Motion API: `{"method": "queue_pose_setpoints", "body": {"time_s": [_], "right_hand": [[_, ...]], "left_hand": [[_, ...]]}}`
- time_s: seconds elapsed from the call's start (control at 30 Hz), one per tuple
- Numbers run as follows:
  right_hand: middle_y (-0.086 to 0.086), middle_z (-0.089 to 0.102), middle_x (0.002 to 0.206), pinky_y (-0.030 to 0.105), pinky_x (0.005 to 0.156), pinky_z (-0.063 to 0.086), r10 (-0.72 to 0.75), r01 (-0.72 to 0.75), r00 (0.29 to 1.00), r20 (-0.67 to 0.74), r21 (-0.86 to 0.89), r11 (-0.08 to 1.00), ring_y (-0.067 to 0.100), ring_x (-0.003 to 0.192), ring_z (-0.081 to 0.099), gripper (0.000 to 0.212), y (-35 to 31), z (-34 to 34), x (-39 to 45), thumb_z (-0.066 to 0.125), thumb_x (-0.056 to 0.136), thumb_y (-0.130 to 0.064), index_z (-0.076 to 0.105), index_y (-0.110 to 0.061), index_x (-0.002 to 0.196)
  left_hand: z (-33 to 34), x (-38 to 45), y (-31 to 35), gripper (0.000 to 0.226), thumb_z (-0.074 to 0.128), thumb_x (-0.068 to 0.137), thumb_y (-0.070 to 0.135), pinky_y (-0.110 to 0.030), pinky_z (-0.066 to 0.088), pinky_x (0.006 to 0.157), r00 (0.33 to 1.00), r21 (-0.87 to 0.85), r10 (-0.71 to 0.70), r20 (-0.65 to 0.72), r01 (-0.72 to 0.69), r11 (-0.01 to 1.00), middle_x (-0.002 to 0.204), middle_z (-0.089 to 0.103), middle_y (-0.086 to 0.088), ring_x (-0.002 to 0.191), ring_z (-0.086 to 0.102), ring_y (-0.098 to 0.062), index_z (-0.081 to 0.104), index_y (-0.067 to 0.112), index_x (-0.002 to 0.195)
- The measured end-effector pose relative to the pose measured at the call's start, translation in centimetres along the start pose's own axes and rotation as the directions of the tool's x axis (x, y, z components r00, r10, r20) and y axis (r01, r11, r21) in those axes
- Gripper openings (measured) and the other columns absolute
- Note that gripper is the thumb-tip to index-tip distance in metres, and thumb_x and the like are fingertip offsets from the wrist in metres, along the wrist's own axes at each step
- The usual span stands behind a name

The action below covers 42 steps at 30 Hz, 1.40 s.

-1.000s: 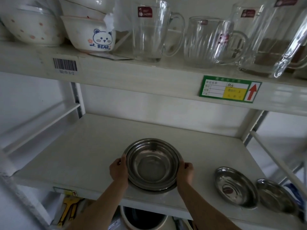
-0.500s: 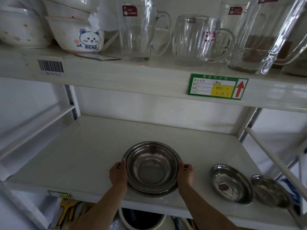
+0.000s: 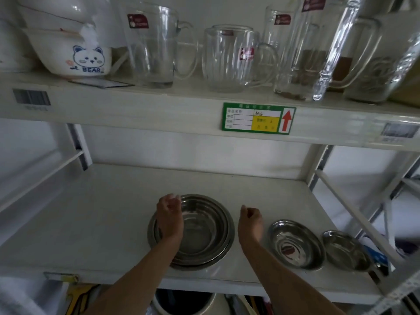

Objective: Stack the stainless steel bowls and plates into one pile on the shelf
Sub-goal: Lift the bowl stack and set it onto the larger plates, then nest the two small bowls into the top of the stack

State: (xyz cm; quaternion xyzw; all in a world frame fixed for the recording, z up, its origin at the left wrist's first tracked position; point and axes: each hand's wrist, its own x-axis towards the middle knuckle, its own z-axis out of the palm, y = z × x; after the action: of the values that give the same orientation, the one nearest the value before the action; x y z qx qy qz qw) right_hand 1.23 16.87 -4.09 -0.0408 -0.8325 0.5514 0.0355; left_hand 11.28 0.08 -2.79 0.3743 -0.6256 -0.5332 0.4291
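Both hands — left hand (image 3: 170,220), right hand (image 3: 251,220) — hang loosely curled, empty; careless nesting of the plates (image 3: 295,244) could tip the bowl stack (image 3: 204,233).

shelf (image 3: 95,223) | nested bowls (image 3: 204,233) centre | two plates (image 3: 295,244) (image 3: 345,251) right, apart
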Motion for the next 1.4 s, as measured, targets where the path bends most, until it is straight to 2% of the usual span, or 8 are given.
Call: {"method": "queue_pose_setpoints", "body": {"time_s": [0.3,0.5,0.6,0.73,0.87,1.0,1.27,1.4], "right_hand": [[0.006,0.065,0.082,0.036,0.076,0.047,0.059,-0.049,0.993,-0.098,0.102,0.994,0.028,0.082,0.061,0.03,-0.3,-5.4,1.4,0.05,0.095,-0.038,0.062,-0.011,0.096],[0.01,0.068,0.09,0.033,0.075,0.043,0.123,-0.092,0.972,-0.202,0.159,0.983,0.028,0.083,0.061,0.031,1.4,-10.9,2.5,0.051,0.095,-0.038,0.063,-0.009,0.1],[0.014,0.07,0.096,0.032,0.074,0.043,0.156,-0.116,0.95,-0.27,0.16,0.98,0.033,0.09,0.064,0.033,3.1,-14.1,2.8,0.051,0.096,-0.038,0.064,-0.007,0.1],[0.01,0.07,0.094,0.041,0.083,0.053,0.275,-0.212,0.917,-0.288,0.23,0.95,0.03,0.088,0.065,0.038,6.5,-17.4,2.9,0.049,0.094,-0.045,0.063,-0.01,0.1],[0.015,0.067,0.1,0.042,0.083,0.052,0.372,-0.295,0.872,-0.319,0.265,0.918,0.034,0.093,0.063,0.042,9.4,-20.6,3.0,0.049,0.095,-0.043,0.058,-0.005,0.11],[0.018,0.06,0.106,0.046,0.087,0.049,0.496,-0.405,0.814,-0.302,0.317,0.858,0.035,0.099,0.059,0.048,11.3,-23.3,3.3,0.049,0.095,-0.045,0.047,-0.003,0.117],[0.029,0.055,0.126,0.042,0.087,0.044,0.591,-0.552,0.786,-0.182,0.226,0.803,0.043,0.119,0.054,0.067,12.3,-25.3,5.6,0.046,0.097,-0.045,0.036,0.01,0.134],[0.026,0.065,0.112,0.046,0.091,0.052,0.572,-0.54,0.812,-0.117,0.219,0.812,0.041,0.104,0.063,0.066,14.0,-24.8,7.4,0.044,0.093,-0.053,0.054,0.005,0.124]], "left_hand": [[7.9,-8.3,3.5,0.009,0.063,0.09,0.02,-0.026,0.042,0.079,0.947,-0.076,-0.003,0.321,0.029,0.997,0.087,0.066,-0.004,0.084,0.061,-0.019,0.065,0.011,0.091],[11.6,-12.8,2.4,0.031,0.062,0.087,0.04,-0.046,0.053,0.068,0.877,-0.036,-0.083,0.472,0.113,0.993,0.068,0.061,-0.004,0.062,0.056,-0.02,0.064,0.009,0.09],[13.6,-14.3,0.5,0.049,0.056,0.073,0.062,-0.048,0.054,0.071,0.87,0.027,-0.145,0.471,0.15,0.988,0.07,0.063,-0.007,0.066,0.061,-0.028,0.062,0.015,0.083],[15.1,-16.7,-0.9,0.042,0.057,0.082,0.049,-0.043,0.049,0.062,0.851,0.165,-0.232,0.47,0.174,0.971,0.069,0.062,-0.024,0.07,0.065,-0.038,0.052,0.011,0.063],[16.3,-19.0,-1.5,0.053,0.064,0.085,0.04,-0.048,0.05,0.079,0.82,0.27,-0.349,0.455,0.246,0.931,0.099,0.066,-0.032,0.096,0.063,-0.044,0.06,-0.013,0.092],[16.4,-20.7,-0.1,0.059,0.069,0.085,0.034,-0.043,0.045,0.093,0.808,0.322,-0.451,0.379,0.341,0.883,0.125,0.056,-0.031,0.117,0.055,-0.042,0.052,-0.009,0.121],[20.2,-20.9,-7.5,0.07,0.065,0.069,0.051,-0.053,0.058,0.078,0.743,0.316,-0.545,0.39,0.447,0.837,0.117,0.059,-0.028,0.093,0.066,-0.043,0.05,0.002,0.117],[21.2,-20.8,-8.9,0.063,0.063,0.061,0.047,-0.053,0.058,0.08,0.732,0.337,-0.564,0.382,0.458,0.823,0.112,0.061,-0.026,0.096,0.066,-0.043,0.052,0.006,0.108]]}}
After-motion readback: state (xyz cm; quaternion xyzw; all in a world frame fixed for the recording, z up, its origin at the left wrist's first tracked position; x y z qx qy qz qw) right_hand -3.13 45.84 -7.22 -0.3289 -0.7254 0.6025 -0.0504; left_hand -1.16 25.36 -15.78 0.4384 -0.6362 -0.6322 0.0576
